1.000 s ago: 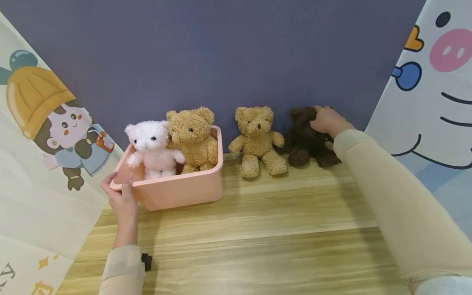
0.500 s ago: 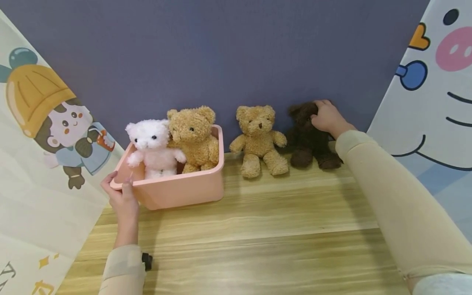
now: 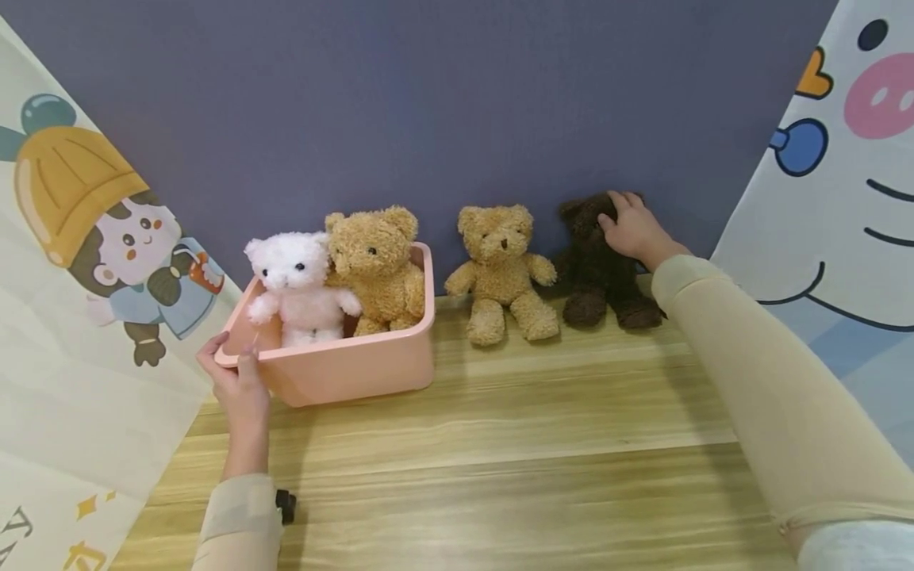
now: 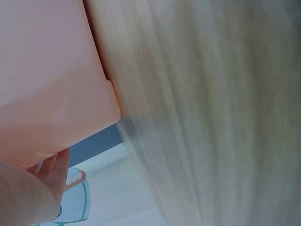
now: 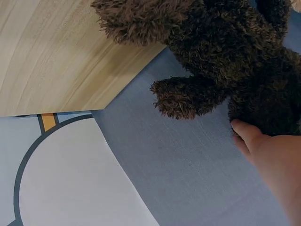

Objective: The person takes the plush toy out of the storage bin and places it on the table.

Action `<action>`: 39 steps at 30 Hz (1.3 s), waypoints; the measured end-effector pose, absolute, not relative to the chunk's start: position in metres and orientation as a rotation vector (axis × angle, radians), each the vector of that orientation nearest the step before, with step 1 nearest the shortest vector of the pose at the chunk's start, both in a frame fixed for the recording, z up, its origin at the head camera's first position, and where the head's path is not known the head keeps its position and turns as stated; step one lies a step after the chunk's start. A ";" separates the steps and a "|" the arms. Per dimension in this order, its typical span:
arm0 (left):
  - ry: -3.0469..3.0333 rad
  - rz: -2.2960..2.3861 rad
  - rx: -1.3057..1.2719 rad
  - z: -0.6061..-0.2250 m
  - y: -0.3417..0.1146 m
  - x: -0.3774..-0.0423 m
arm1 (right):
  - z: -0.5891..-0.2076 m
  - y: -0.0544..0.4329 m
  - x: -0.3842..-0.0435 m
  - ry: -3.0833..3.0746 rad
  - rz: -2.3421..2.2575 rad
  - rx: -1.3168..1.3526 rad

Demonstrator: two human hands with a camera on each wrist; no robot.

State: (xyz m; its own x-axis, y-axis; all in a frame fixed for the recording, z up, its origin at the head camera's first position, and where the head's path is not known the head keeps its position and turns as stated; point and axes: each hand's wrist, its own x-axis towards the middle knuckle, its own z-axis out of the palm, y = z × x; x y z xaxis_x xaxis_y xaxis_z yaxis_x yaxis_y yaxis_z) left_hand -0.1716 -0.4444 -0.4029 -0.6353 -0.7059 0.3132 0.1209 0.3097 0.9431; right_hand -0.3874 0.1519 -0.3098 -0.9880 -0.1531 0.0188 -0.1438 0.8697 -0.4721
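My left hand (image 3: 241, 392) grips the front left corner of a pink plastic bin (image 3: 350, 369), thumb over the rim. Inside the bin sit a white and pale pink teddy bear (image 3: 293, 266) and a golden-brown teddy bear (image 3: 373, 246), side by side. To the right of the bin, a light tan teddy bear (image 3: 500, 258) leans against the back wall. Farthest right is a dark brown teddy bear (image 3: 603, 274), seated with its legs forward. My right hand (image 3: 634, 230) holds its head from the right. In the right wrist view, fingertips (image 5: 239, 127) reach along the side of the head.
A wood-grain tabletop (image 3: 500, 444) runs under everything. The grey-blue back wall (image 3: 457, 103) rises behind the bears. Printed cartoon panels (image 3: 93, 317) flank the left side, and another panel (image 3: 857, 262) bounds the right.
The dark brown bear's head has risen slightly and tipped back toward the wall under my right hand, whose fingers have shifted a little on it. My left hand and the bin have stayed put.
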 end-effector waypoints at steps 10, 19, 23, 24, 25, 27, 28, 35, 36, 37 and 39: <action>-1.832 -1.421 0.527 -0.402 -0.445 -0.171 | -0.285 0.153 -0.385 3.035 -0.689 -0.255; -1.833 -1.409 0.526 -0.401 -0.447 -0.169 | -0.232 0.131 -0.385 3.040 -0.630 -0.273; -1.847 -1.427 0.530 -0.400 -0.450 -0.168 | -0.205 0.108 -0.386 3.056 -0.628 -0.308; -1.847 -1.442 0.530 -0.400 -0.451 -0.167 | -0.199 0.101 -0.386 3.061 -0.622 -0.318; -1.849 -1.466 0.531 -0.399 -0.452 -0.167 | -0.194 0.093 -0.385 3.066 -0.621 -0.330; -1.857 -1.507 0.530 -0.398 -0.454 -0.165 | -0.184 0.077 -0.383 3.071 -0.608 -0.364; -1.859 -1.532 0.529 -0.398 -0.455 -0.164 | -0.181 0.068 -0.382 3.073 -0.605 -0.386; -1.936 -1.662 0.555 -0.388 -0.455 -0.155 | -0.166 0.015 -0.373 3.050 -0.593 -0.527; -1.942 -1.681 0.554 -0.386 -0.456 -0.155 | -0.164 0.008 -0.372 3.048 -0.590 -0.534; -1.952 -1.687 0.556 -0.383 -0.456 -0.155 | -0.162 0.001 -0.371 3.049 -0.590 -0.544; -1.966 -1.688 0.563 -0.379 -0.457 -0.155 | -0.160 -0.015 -0.368 3.051 -0.580 -0.570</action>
State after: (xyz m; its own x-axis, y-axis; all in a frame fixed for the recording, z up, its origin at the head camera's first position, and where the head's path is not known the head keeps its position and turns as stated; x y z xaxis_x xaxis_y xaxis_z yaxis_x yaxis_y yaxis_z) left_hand -0.1545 -0.4569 -0.3787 -0.7973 -0.5961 0.0948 0.0034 0.1526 0.9883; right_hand -0.3683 -0.0147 -0.1600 -0.9348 -0.3457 0.0815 -0.3515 0.8674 -0.3523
